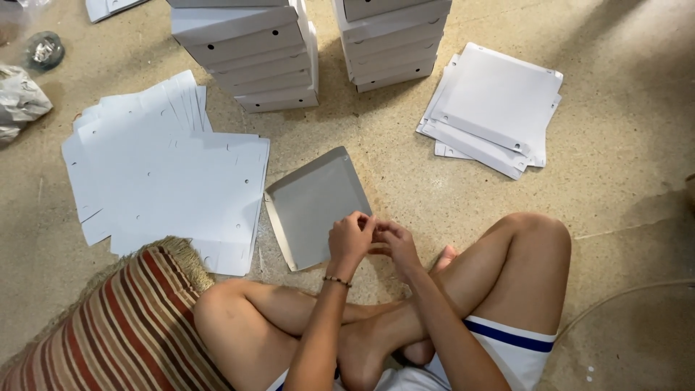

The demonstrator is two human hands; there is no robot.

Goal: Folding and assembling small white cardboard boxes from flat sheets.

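Observation:
A grey cardboard box tray (pixel 311 203) with folded-up edges lies on the floor in front of my crossed legs. My left hand (pixel 350 237) and my right hand (pixel 393 241) meet at the tray's near right corner, fingers pinched on the cardboard edge there. A beaded bracelet sits on my left wrist. The corner itself is hidden under my fingers.
Flat white box blanks (pixel 166 170) are spread at the left, and another pile of blanks (pixel 496 105) lies at the right. Two stacks of finished white boxes (pixel 253 54) (pixel 394 40) stand at the back. A striped cushion (pixel 116 333) sits by my left leg.

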